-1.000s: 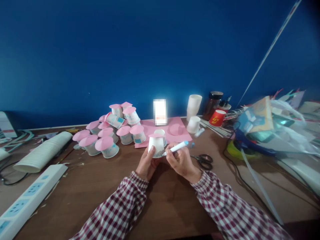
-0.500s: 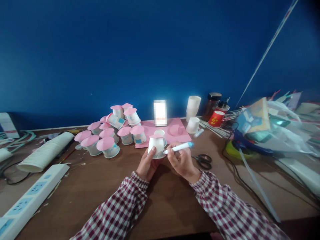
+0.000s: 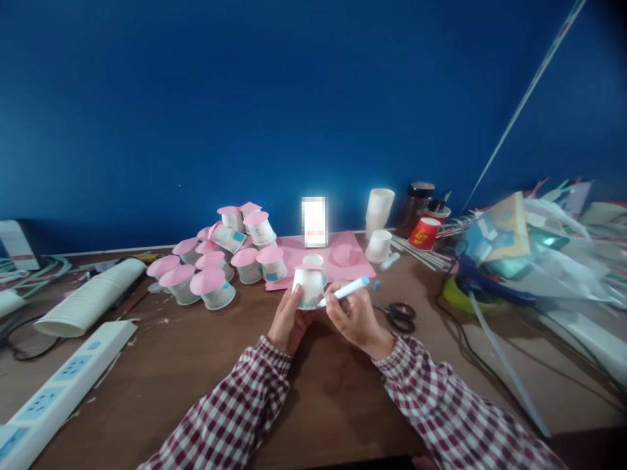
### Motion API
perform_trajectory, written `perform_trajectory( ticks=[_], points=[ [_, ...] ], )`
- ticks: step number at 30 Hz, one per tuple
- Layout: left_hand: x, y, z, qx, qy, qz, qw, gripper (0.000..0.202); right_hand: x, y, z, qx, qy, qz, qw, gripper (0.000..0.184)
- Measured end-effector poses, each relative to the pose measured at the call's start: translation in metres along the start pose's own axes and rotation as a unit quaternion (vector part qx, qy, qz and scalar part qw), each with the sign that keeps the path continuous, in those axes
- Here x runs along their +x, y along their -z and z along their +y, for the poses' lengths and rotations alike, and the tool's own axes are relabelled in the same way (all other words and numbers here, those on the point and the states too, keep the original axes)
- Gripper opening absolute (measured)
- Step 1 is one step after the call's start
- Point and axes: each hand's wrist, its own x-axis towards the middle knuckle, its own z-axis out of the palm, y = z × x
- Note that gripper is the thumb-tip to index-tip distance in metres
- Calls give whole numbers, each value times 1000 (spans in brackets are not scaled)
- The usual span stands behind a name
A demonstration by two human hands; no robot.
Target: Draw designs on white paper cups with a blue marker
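My left hand (image 3: 289,320) is closed round a white paper cup (image 3: 308,286), which is upside down with its rim toward me. Greenish marks run along the cup's lower edge. In my right hand (image 3: 356,320) is a white marker pen (image 3: 347,289) with a light blue end, its tip at the cup's lower right side. A small blue cap (image 3: 376,285) lies just beyond the pen. Behind the held cup stands another white cup (image 3: 313,261), partly hidden, on a pink paper sheet (image 3: 289,251).
Several upturned cups with pink cone tops (image 3: 208,282) stand to the left. Nearby are a cup stack (image 3: 93,297) and a power strip (image 3: 63,391). Scissors (image 3: 401,316), a red cup (image 3: 424,234), a dark-lidded jar (image 3: 416,205) and plastic bags (image 3: 563,248) are on the right.
The pen has shifted slightly left and down along the cup's edge, and the blue cap behind it now shows apart from it. Greenish marks on the cup show more clearly.
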Motion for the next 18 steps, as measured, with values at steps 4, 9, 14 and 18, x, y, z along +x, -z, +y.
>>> perform_trajectory(
  ticks=[4, 9, 14, 18],
  points=[
    [0, -2, 0, -3, -3, -2, 1000, 46, -1, 0, 0, -18, 16, -1, 1000, 11],
    [-1, -4, 1, 10, -29, 0, 1000, 45, -1, 0, 0, -35, 25, 5, 999, 13],
    [-3, -8, 2, 15, -17, -8, 1000, 46, 0, 2, -2, -33, 32, 25, 999, 15],
    [-4, -9, 3, 14, -8, -2, 1000, 47, 0, 3, -1, -22, 24, 18, 999, 15]
  ],
)
